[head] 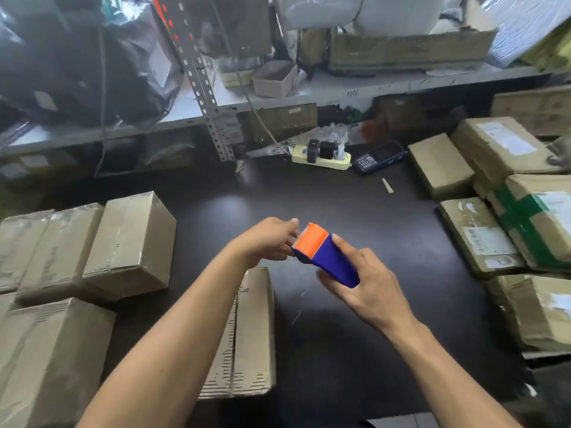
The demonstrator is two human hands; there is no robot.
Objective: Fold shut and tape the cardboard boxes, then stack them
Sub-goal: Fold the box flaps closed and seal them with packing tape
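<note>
Taped boxes [129,242] sit along the desk's [355,319] left edge. One box [247,335] near the front edge looks folded but untaped. The right hand [364,282] grasps the dispenser [324,254]; the left hand [272,239] pinches at its orange end. Taping and stacking remain, I'd say.

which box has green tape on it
The box with green tape on the right side of the table, crossed by green bands; every other box shows only clear or brown tape.
</note>
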